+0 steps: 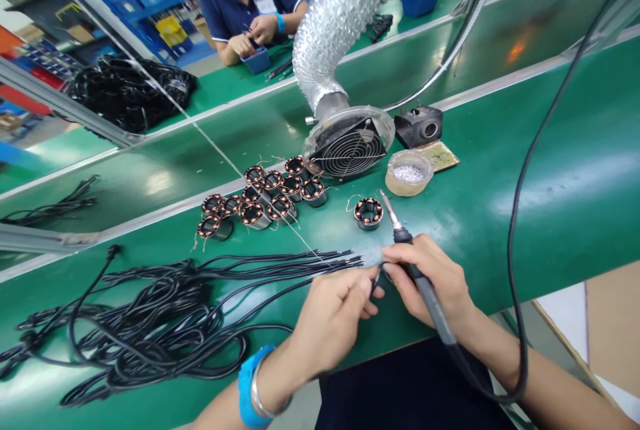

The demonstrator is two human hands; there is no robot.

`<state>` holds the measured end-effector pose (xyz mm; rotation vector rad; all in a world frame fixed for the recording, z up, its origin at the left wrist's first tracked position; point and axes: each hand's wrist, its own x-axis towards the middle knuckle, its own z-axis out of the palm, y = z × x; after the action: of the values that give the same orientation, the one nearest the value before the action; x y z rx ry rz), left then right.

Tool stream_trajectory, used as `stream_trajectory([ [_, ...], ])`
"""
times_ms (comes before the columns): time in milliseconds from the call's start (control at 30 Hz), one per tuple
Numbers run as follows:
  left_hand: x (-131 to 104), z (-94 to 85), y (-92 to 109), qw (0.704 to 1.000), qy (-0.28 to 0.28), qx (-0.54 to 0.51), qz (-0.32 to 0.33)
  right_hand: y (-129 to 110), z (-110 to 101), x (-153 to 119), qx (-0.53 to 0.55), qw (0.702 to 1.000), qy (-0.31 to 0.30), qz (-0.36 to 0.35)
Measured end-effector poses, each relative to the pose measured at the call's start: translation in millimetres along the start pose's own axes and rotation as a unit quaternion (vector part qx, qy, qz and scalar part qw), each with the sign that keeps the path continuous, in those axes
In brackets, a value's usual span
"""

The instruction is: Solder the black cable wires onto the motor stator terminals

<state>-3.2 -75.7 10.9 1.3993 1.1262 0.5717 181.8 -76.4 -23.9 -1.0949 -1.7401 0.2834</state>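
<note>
My right hand (440, 280) is wrapped round a soldering iron (425, 290), its bare tip pointing up and away from me. Thumb and forefinger of that hand also reach toward my left fingertips. Pinched in my left hand (333, 310) is a black cable (376, 279), mostly hidden by the fingers. Several more black cables (280, 263) lie just beyond, their stripped ends side by side. A single copper-wound stator (369, 215) stands near the iron's tip. To its left sits a cluster of similar stators (255, 215) with loose wire ends.
A fume extractor hood (350, 150) hangs from a silver duct (325, 37). Right of it are a round tub (409, 180), an iron stand (420, 127) and a sponge tray (443, 155). Coiled cables (165, 330) cover the left bench. A co-worker (250, 10) sits opposite.
</note>
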Motion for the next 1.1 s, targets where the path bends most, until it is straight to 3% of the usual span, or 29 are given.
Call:
stream_trajectory([
  [133, 38, -23.2, 4, 0.993, 0.048, -0.082, -0.067, 7, -13, -11, 0.020, 0.998, -0.023, 0.047],
  [267, 84, -38.2, 8, 0.990, 0.110, -0.025, -0.082, 12, -27, -11, 0.087, 0.992, -0.087, 0.024],
  [333, 97, -38.8, 9, 0.990, 0.113, -0.001, -0.089, 19, -30, -2, 0.065, 0.995, -0.080, 0.014],
  [433, 96, -33.4, 7, 0.992, 0.087, 0.006, -0.093, 36, -27, 17, -0.022, 0.998, -0.055, 0.005],
  [600, 88, -25.8, -4, 0.995, 0.072, 0.009, -0.073, 61, -11, 35, 0.004, 0.991, -0.134, -0.022],
  [700, 97, -25.9, -7, 0.997, 0.065, 0.021, -0.038, 65, -8, 33, 0.024, 0.990, -0.138, -0.032],
  [800, 102, -29.8, -7, 0.995, -0.007, 0.100, 0.025, 65, -12, 26, 0.059, 0.983, -0.168, -0.050],
  [933, 92, -37.8, -5, 0.982, -0.044, 0.183, 0.008, 64, -15, 19, 0.087, 0.973, -0.212, -0.029],
  [1000, 89, -39.8, -4, 0.987, -0.053, 0.151, -0.011, 63, -13, 19, 0.085, 0.972, -0.220, -0.017],
  [1100, 91, -35.2, 1, 0.996, -0.071, 0.022, -0.041, 60, -10, 21, 0.088, 0.972, -0.216, -0.014],
])
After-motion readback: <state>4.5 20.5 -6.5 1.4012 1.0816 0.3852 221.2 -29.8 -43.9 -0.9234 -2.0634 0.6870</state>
